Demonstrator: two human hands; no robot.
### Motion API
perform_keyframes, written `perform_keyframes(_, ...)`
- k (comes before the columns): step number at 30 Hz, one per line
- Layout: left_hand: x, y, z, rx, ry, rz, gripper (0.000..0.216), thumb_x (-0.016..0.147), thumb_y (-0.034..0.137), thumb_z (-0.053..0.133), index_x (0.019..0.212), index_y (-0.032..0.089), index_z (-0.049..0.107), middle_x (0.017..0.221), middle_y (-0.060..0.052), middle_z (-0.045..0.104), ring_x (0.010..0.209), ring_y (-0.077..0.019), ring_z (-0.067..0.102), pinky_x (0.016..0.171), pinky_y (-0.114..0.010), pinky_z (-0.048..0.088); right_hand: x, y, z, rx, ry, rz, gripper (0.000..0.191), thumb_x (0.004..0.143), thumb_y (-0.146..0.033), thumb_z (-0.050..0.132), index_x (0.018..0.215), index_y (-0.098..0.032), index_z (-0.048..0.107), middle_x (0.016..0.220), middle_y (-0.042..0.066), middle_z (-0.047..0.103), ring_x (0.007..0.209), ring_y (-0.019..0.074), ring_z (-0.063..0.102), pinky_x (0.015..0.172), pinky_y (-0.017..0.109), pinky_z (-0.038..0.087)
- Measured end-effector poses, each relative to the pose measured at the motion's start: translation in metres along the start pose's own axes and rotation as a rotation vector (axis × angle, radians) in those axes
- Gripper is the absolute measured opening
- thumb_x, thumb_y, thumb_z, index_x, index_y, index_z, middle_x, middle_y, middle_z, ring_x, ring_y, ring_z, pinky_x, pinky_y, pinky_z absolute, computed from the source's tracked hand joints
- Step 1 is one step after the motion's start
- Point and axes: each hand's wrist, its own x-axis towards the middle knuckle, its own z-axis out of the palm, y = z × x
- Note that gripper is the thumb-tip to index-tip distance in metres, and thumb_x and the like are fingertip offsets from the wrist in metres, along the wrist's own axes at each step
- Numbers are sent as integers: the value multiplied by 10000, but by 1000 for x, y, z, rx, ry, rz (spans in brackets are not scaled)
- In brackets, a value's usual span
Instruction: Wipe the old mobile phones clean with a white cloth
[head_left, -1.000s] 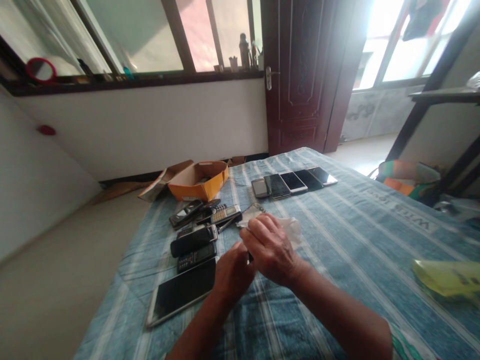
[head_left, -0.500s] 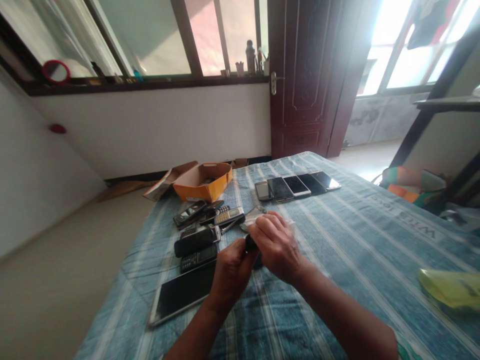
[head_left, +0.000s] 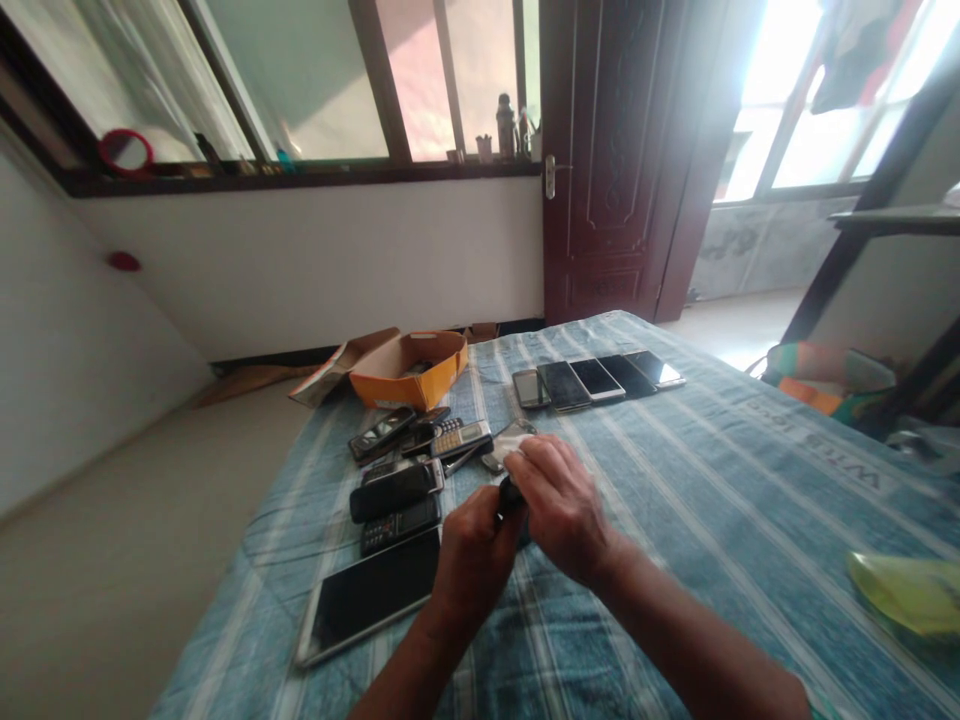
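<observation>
My left hand (head_left: 480, 550) is closed around a small black object (head_left: 510, 495), mostly hidden by the fingers, so its kind is unclear. Over the same object, my right hand (head_left: 562, 510) bends its fingers and grips its far side. Just beyond the right fingertips is a whitish, partly see-through item (head_left: 508, 447). To the left of my hands lies a white-edged tablet (head_left: 375, 597) with a dark screen. Above it are a black keypad phone (head_left: 401, 525), a dark phone case (head_left: 396, 491) and a silver keypad phone (head_left: 461, 438) in a loose pile of phones.
An open orange cardboard box (head_left: 409, 385) stands at the far left table edge. Several phones lie in a row, among them a white phone (head_left: 598, 380). A yellow packet (head_left: 907, 590) is at the right. Blue striped cloth (head_left: 675, 560) covers the table; a dark red door (head_left: 611, 200) stands behind.
The view has shifted slightly, moving everything a little down and right. Both hands keep their grip on the black object, and the right fingers have shifted slightly, showing more of the whitish item.
</observation>
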Motion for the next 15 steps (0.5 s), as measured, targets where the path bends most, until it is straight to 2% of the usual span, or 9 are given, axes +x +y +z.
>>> perform_keyframes(3, -1, 0, 0, 9, 40, 106, 206, 802, 138, 422, 605, 165, 478, 543, 5, 530, 469, -98, 491, 457, -189, 376, 1, -11, 0, 27, -66, -107, 254, 909, -103, 378, 829, -124, 618, 881, 105, 578, 939, 217, 517, 896, 409, 444)
perform_keyframes(6, -1, 0, 0, -1, 53, 112, 192, 802, 137, 427, 619, 165, 480, 543, 7, 527, 470, -98, 493, 457, -188, 376, 0, -9, 3, 38, -79, -149, 256, 913, -110, 376, 829, -138, 617, 867, 87, 578, 935, 205, 522, 942, 417, 423)
perform_keyframes(9, -1, 1, 0, -25, 7, 22, 216, 842, 229, 460, 640, 160, 496, 556, 4, 524, 480, -105, 485, 473, -206, 387, -2, 6, 5, 31, -44, -60, 270, 925, -124, 356, 859, -140, 617, 846, 80, 571, 879, 188, 522, 925, 405, 434)
perform_keyframes(12, -1, 2, 1, -56, -32, -45, 254, 860, 304, 473, 666, 152, 532, 581, -6, 540, 519, -121, 517, 495, -217, 400, -4, 20, 6, 17, -18, 58, 278, 927, -130, 345, 869, -135, 617, 828, 83, 559, 836, 185, 514, 828, 363, 475)
perform_keyframes(15, 0, 2, 0, -57, -30, -63, 252, 860, 317, 475, 688, 148, 548, 600, -12, 553, 541, -127, 531, 503, -219, 405, -6, 21, 7, 12, 6, 116, 274, 924, -133, 350, 870, -139, 618, 837, 88, 559, 824, 182, 520, 753, 330, 491)
